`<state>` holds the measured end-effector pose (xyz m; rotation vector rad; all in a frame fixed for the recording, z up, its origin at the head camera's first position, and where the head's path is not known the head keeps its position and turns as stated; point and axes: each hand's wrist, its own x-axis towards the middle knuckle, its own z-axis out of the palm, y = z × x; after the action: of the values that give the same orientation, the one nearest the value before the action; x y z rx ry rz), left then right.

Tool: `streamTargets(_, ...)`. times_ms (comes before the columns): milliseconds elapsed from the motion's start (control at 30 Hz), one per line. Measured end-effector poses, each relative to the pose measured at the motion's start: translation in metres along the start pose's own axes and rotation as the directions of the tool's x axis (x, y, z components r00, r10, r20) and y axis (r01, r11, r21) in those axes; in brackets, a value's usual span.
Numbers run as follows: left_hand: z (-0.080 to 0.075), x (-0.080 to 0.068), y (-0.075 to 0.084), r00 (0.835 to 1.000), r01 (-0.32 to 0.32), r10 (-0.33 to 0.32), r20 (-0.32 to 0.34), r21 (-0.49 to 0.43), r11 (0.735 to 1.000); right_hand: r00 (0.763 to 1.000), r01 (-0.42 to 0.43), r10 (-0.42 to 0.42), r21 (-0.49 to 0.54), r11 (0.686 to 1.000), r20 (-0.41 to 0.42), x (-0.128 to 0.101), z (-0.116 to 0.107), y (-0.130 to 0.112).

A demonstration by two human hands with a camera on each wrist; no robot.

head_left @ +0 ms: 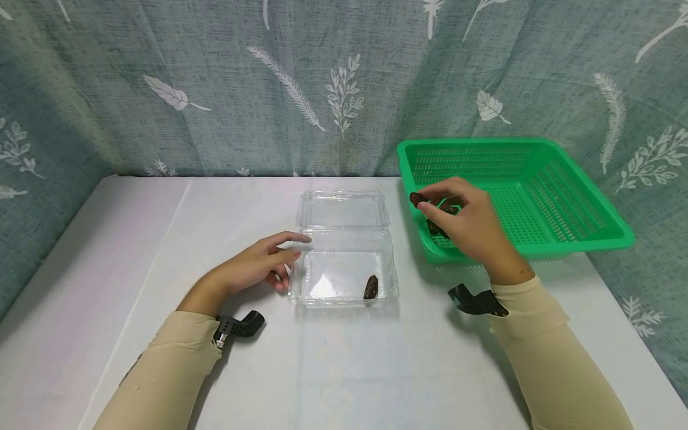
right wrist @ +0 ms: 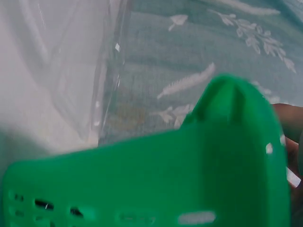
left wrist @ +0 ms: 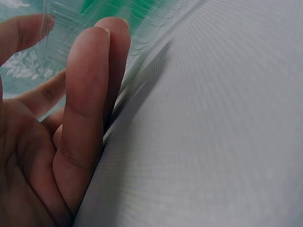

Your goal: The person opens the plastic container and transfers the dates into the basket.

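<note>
A clear plastic clamshell box (head_left: 344,269) lies open on the white table, its lid (head_left: 344,208) folded back. One dark brown date-like piece (head_left: 371,287) lies inside its tray. My left hand (head_left: 263,263) rests against the box's left wall with straight fingers (left wrist: 87,94) touching it. My right hand (head_left: 462,221) hovers over the near left corner of the green basket (head_left: 564,197) and pinches a dark brown piece (head_left: 416,199) between thumb and fingers. More dark pieces (head_left: 435,227) lie in the basket under that hand.
The white table (head_left: 134,251) stretches left and toward me. A leaf-patterned teal curtain (head_left: 269,89) hangs behind and at both sides. The basket's green rim (right wrist: 189,156) fills the right wrist view, with the clear box (right wrist: 80,71) behind it.
</note>
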<state>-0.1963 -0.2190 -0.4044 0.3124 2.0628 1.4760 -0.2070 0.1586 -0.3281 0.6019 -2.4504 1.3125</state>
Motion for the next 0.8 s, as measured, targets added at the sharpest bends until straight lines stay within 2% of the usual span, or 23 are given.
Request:
streamTargets(333,-0.001,0.001,-0.001,1.0,0.005,-0.005,-0.007,0.009,1.0,0.992,-0.118,0.121,-0.07,0.991,0.04,0.005,-0.01,0.015)
streamTargets(600,-0.001,0.0,0.0,1.0,0.001,-0.001,-0.008,0.015,1.0,0.988,-0.139,0.15,-0.185,0.973,0.046,0.009,-0.02,0.021)
streamTargets(800,-0.001,0.0,-0.001,1.0,0.007,-0.007,-0.001,0.015,1.0,0.961,-0.207,0.246,-0.269,0.941,0.123,0.012,-0.022,0.028)
